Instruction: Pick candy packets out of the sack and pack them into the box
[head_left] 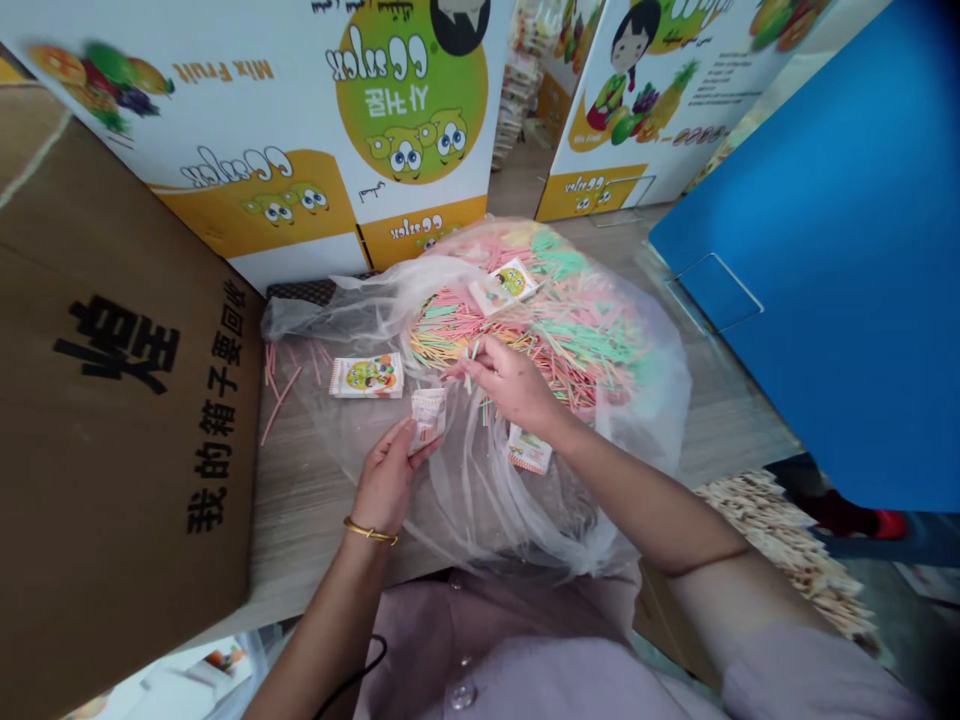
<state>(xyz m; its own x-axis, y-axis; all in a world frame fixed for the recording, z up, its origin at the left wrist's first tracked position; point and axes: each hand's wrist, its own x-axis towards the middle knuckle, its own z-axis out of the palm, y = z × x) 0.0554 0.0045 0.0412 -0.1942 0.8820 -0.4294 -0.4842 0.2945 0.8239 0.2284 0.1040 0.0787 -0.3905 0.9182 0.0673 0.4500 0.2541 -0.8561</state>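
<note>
On my feed, beyond the left hand sits a brown cardboard box (127, 450), with loose pink candy sticks (279, 400) beside it; a sleeve brushing these could roll them about. Nearer that hand, a printed CC Stick sachet (367, 377) lies flat. The left hand (388, 465) pinches a small sachet (428, 415) between thumb and fingers; I can't tell how wide its mouth is. Squeezed too hard, it would crease or close, and sticks pushed in could snag or snap. Just across from it, the right hand (510, 385) grips a few candy sticks (470, 362) by the fingertips, ends uneven, so a loose pinch could spill some. Around and beyond that hand spreads the clear plastic bag (652, 400) with its candy heap (577, 330); its slack film could catch the wrist and drag sticks out, or tip the sachet on the heap (511, 285).
</note>
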